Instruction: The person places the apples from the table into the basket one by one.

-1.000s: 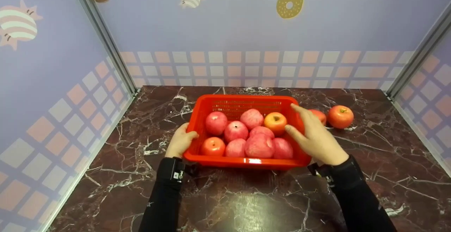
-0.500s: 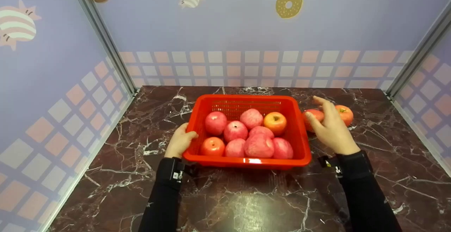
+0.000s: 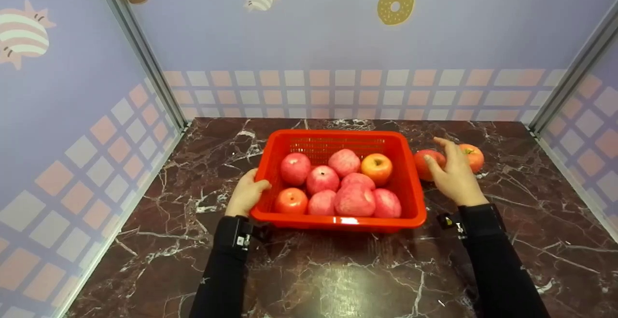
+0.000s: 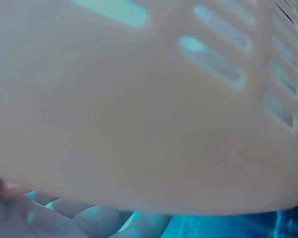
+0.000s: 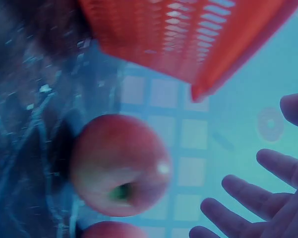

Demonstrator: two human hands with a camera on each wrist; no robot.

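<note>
apples are what my hands are busy with: my right hand point(image 3: 454, 175) hangs over the nearer loose apple point(image 3: 427, 162) on the marble tabletop point(image 3: 338, 279), just right of the red plastic basket point(image 3: 338, 222). the fingers point(image 5: 258, 191) are spread and fairly straight, curled round nothing; from the right wrist view i see open air between palm and fruit, so i read it as hovering with no grip made. that same view shows the apple point(image 5: 120, 166) resting on the stone with its stem end toward the camera, the basket's slotted corner point(image 5: 198, 39) just above it, and the edge of another apple point(image 5: 109, 230) at the bottom of the frame. in the head view the second loose apple point(image 3: 473, 156), more orange, sits just beyond my fingertips, partly hidden by them.

my left hand point(image 3: 247, 193) grips the basket's left rim, thumb hooked over the edge to the inside, the other fingers down the outer wall. the left wrist view is filled by that wall point(image 4: 149, 109), washed out and blurred, with fingers point(image 4: 64, 218) beneath it.

inside the basket lie eight apples: mostly pink-red ones point(image 3: 355, 200), with an orange-yellow one point(image 3: 377, 167) at the back right. the basket sits mid-table, in front of the checked lilac backdrop point(image 3: 338, 43).
</note>
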